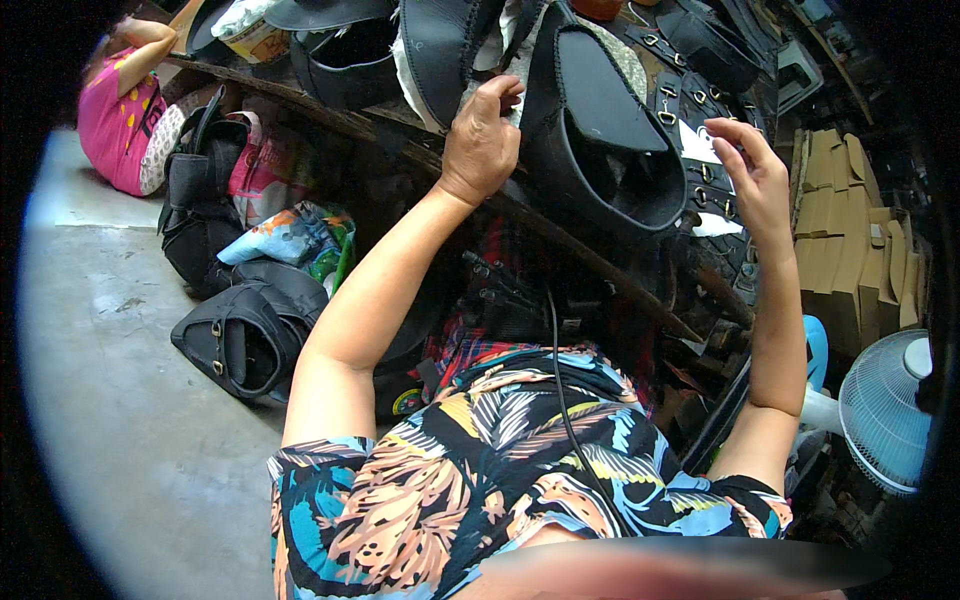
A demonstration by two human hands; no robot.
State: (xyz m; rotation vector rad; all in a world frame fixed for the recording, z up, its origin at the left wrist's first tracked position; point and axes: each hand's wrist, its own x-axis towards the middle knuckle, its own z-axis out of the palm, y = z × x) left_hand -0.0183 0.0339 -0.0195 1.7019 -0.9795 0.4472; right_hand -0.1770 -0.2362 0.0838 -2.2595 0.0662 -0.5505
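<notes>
My left hand (484, 142) is closed, with fingers curled at the edge of a black leather piece (437, 60) with white lining. Whether something thin sits in its fingertips is hidden. To its right, a large black shoe upper (600, 130) with a stitched edge lies on the bench, its rounded opening facing me. My right hand (752, 172) is raised to the right of that upper. Its thumb and index finger are curved with a gap between them, and I see nothing in them. Behind it are black straps with metal buckles (706, 172) and white scraps (697, 143).
More black leather pieces (345, 65) and a tub (248, 32) lie along the bench edge (340, 118). Black bags (240, 335) stand on the floor at left, near a person in pink (118, 130). Cardboard (835, 230) and a fan (888, 405) stand at right. A cable (556, 370) hangs before me.
</notes>
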